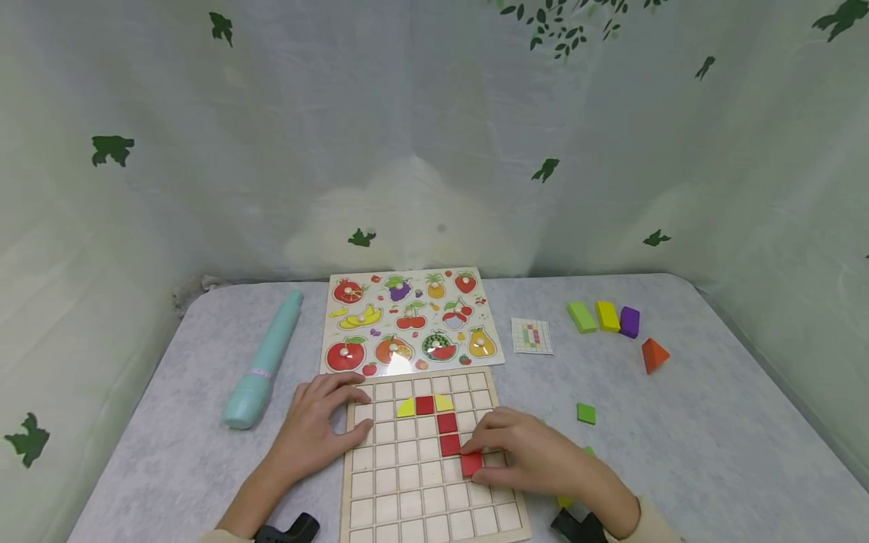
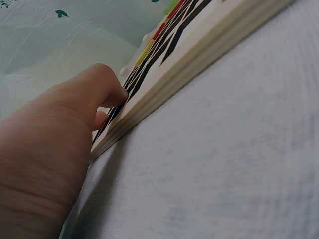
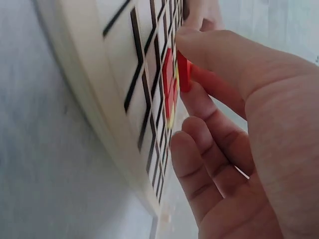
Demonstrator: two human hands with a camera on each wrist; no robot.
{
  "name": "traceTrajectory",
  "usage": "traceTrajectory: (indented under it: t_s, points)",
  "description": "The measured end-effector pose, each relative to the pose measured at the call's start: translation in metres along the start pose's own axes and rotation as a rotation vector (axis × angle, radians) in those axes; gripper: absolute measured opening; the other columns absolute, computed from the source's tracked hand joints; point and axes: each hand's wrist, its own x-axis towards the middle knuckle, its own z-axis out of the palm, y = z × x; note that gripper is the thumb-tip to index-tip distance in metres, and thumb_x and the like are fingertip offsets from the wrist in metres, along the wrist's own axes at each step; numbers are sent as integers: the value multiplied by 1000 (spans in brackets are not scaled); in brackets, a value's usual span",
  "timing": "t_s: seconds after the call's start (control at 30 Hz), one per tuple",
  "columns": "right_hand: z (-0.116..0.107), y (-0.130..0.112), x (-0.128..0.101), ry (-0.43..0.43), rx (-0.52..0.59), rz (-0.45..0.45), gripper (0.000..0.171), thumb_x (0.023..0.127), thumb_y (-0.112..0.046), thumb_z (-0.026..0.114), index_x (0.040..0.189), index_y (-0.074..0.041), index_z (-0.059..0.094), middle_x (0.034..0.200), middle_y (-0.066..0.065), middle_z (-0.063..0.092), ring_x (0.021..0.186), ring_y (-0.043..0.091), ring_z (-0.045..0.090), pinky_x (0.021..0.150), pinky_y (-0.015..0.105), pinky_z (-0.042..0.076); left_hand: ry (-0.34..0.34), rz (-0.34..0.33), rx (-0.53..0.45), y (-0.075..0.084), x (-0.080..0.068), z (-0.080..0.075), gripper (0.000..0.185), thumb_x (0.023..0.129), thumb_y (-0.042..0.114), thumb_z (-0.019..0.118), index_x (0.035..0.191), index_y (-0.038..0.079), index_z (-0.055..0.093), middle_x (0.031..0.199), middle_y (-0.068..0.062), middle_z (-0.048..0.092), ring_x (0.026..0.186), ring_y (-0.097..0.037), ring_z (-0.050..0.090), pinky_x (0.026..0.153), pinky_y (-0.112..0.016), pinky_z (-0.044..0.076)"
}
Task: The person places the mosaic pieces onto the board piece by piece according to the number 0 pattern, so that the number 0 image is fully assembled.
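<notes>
A wooden grid board point(image 1: 386, 504) lies in front of me with square cells. My left hand point(image 1: 315, 422) rests on its left side, thumb and fingertips touching the edge, as the board point(image 2: 174, 89) in the left wrist view also shows. Between thumb and fingers my right hand point(image 1: 526, 452) pinches a red square tile point(image 1: 471, 464). In the right wrist view that tile point(image 3: 184, 72) stands tilted just off the grid. Several red squares point(image 1: 447, 423) sit in cells, stepping down to the right. Two yellow quarter-round tiles point(image 1: 406, 408) flank the top red one.
Behind the board lies a fruit puzzle point(image 1: 413, 320), with a small pattern card point(image 1: 532, 336) to its right. Green, yellow and purple blocks point(image 1: 629, 322) and an orange triangular block point(image 1: 655, 355) lie farther right. A green tile point(image 1: 586, 413) is nearer. At left lies a turquoise closed umbrella-like object point(image 1: 265, 366).
</notes>
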Motion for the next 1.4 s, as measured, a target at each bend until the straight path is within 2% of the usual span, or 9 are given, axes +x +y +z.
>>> traceTrajectory:
  t_s: [0.2,0.33,0.57,0.87,1.27,1.4]
  points:
    - [11,-4,5,54,-12,-56,24,95,-36,75,116,-25,78,108,-16,67,100,0,57,90,21,51,-8,-2,0,0,1,2,27,75,25,88,98,24,72,128,2,66,119,-22,55,92,-46,34]
    - [16,-5,6,52,-20,-56,24,95,-36,75,116,-25,78,108,-17,66,97,-2,53,84,15,48,-9,5,-3,-1,2,2,28,76,25,89,98,25,72,128,3,65,119,-22,55,93,-47,33]
    - [20,-6,7,64,-53,-45,24,95,-37,75,115,-25,79,106,-17,65,93,-3,51,79,11,45,-4,14,-5,0,3,0,28,75,25,89,98,25,72,128,3,65,120,-23,55,94,-48,33]
    - [24,-4,6,72,-76,-26,26,94,-40,76,117,-27,77,108,-17,65,96,-2,54,83,14,48,1,20,-7,1,3,-1,28,75,25,89,97,24,72,128,2,65,119,-23,55,95,-49,33]
    - [17,0,4,80,-53,-49,25,93,-37,76,116,-27,76,111,-17,66,102,0,57,88,20,51,-12,-4,0,1,2,0,27,76,25,88,97,23,72,128,1,65,120,-24,55,96,-49,33]
    - [2,6,-1,80,-25,21,24,92,-35,78,115,-27,77,110,-17,67,102,1,57,88,24,52,-11,-4,-1,1,1,0,27,76,24,88,97,23,72,128,1,66,119,-23,55,95,-49,33]
